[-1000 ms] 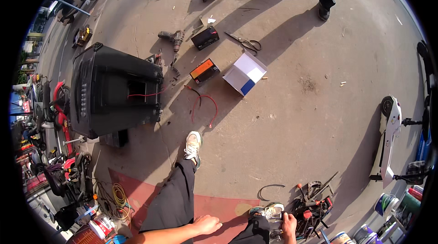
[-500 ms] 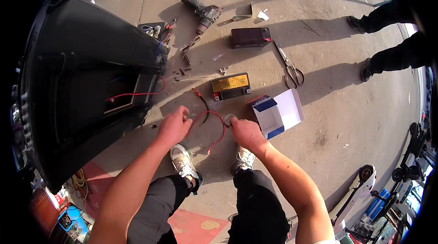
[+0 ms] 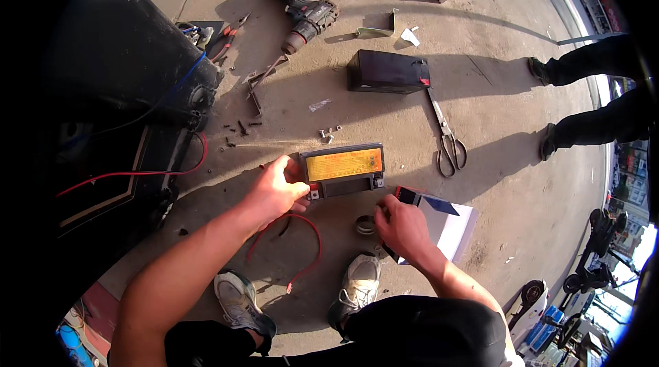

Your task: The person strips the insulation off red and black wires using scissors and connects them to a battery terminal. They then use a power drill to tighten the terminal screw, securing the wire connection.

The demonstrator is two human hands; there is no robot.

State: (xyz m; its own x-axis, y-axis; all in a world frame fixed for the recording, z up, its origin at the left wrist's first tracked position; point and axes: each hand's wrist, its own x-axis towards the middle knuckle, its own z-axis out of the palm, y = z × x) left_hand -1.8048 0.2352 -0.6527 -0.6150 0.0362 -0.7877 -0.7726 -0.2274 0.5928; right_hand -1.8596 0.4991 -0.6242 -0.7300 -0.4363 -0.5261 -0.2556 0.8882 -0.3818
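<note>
My left hand [image 3: 280, 187] grips the left end of a black battery with a yellow label [image 3: 343, 166], its thumb by the red terminal. The battery is tilted with its label up. My right hand [image 3: 405, 226] is closed, its fingertips at the edge of a roll of tape [image 3: 365, 225]; the grip itself is partly hidden. Behind that hand stands an open cardboard box [image 3: 449, 233] with a white inside and a blue flap. A red wire [image 3: 320, 247] lies curled on the floor below my left hand, near my shoes.
Beyond the battery lie a second, dark battery [image 3: 389, 70], scissors [image 3: 449, 151], a cordless drill [image 3: 302, 15] and loose screws [image 3: 240, 130]. A large black casing [image 3: 137, 44] with red and blue wires fills the left. Another person's legs [image 3: 590, 58] stand at the right.
My left hand has moved from empty space to the yellow-labelled battery and taken hold of its end. My right hand has shifted right with the tape roll. The view has moved closer.
</note>
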